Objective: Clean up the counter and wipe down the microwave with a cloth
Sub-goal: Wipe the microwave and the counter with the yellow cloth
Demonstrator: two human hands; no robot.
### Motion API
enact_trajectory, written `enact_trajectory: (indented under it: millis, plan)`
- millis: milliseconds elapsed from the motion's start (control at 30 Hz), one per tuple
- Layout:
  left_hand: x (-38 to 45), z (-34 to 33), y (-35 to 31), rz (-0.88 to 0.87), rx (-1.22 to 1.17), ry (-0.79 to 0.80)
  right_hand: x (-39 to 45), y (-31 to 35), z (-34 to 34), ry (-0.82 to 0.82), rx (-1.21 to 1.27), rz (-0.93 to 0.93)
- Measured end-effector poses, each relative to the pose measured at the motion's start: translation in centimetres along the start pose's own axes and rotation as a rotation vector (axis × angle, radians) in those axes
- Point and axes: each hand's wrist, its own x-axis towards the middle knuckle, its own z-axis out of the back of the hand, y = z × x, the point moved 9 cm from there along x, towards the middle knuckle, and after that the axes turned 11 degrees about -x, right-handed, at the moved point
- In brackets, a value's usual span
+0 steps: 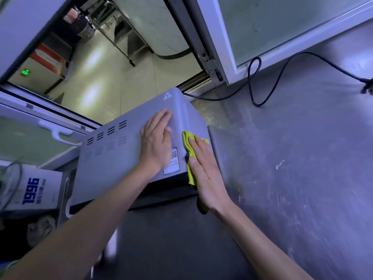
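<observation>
Here, in the head view, we lay our left hand point(156, 142) flat on top of the microwave point(119, 156) in the middle of the frame, fingers straight and close together. We think this keeps the box from sliding. Our right hand point(205, 172) presses the yellow cloth point(188, 158) against its side, fingers straight and a little apart, so the cloth can rub there. The microwave sits on the grey counter point(292, 178). Its black cord point(282, 67) loops at the upper right.
</observation>
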Motion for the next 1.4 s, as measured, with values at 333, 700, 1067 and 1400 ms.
enact_trajectory:
  millis: [333, 700, 1067, 1400]
  plan:
    - [-0.2, 0.1, -0.3, 0.007, 0.001, -0.006, -1.0, -10.8, -0.6, 0.039, 0.024, -0.257]
    - [-0.1, 0.1, -0.1, -0.035, -0.020, -0.014, 7.6, -13.2, 0.0, 0.017, 0.132, -0.340]
    - [-0.2, 0.0, 0.0, -0.033, 0.002, -0.018, 18.5, -10.6, 0.2, -0.008, 0.067, -0.258]
    - [-0.1, 0.0, -0.2, -0.074, -0.005, -0.024, 16.8, 0.2, 0.4, -0.004, 0.001, 0.085]
